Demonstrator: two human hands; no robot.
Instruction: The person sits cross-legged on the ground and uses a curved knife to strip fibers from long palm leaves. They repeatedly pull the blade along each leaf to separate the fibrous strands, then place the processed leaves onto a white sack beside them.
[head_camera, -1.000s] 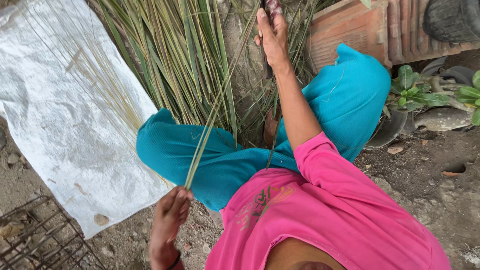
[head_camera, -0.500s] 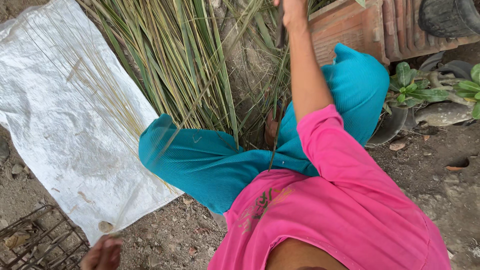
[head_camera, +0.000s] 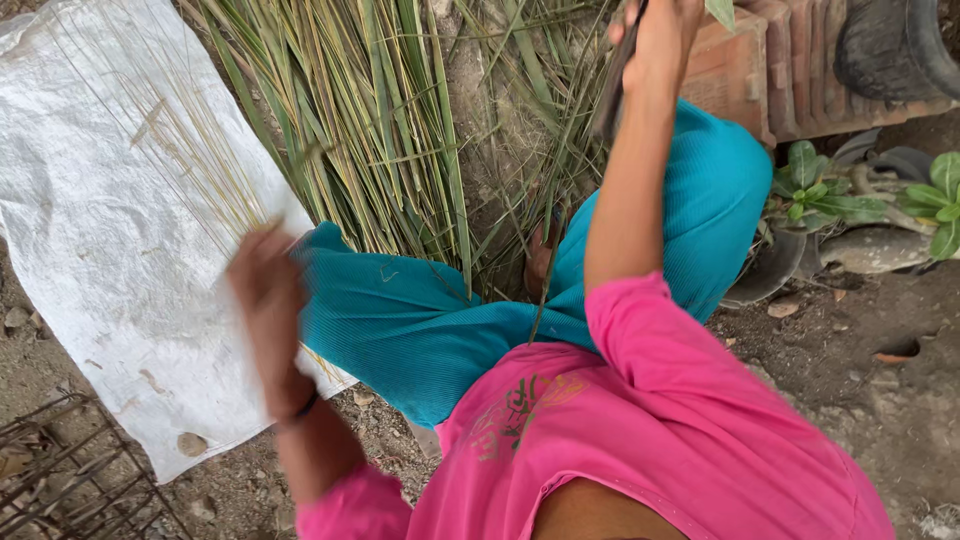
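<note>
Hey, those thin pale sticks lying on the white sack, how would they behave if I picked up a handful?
The thin pale sticks look wiry and very slender, so probably light and springy rather than floppy. They lie loose and fanned out on the white sack, so a handful would likely splay or slip. Being so thin, they may snap if bent sharply.

Green and yellowish leaves (head_camera: 370, 120), a white sheet (head_camera: 110, 230) on the left, pink shirt (head_camera: 640, 440), teal trousers (head_camera: 420, 320), reddish bricks (head_camera: 790, 70) far right
</note>
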